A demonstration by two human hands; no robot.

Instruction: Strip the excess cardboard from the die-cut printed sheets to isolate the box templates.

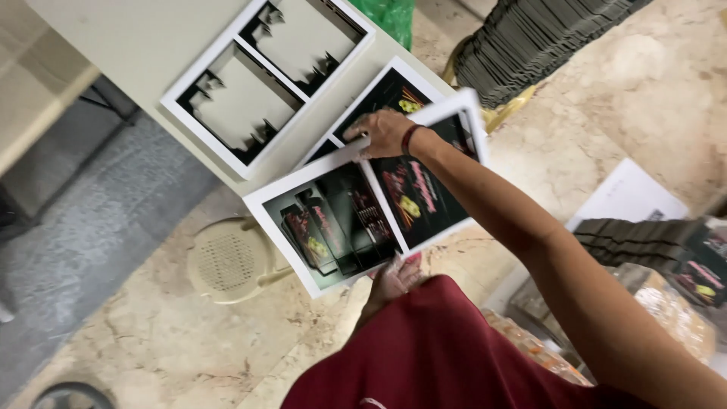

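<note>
Both hands, left hand (391,282) and right hand (385,132), have fingers clasped on one printed sheet (356,216).

printed sheets (356,220) x3 | hands (386,132) x2 | dark card stacks (530,38) x2 | stool (227,261) x1

Left hand (391,282) mostly hidden under printed sheet (363,208).
</note>
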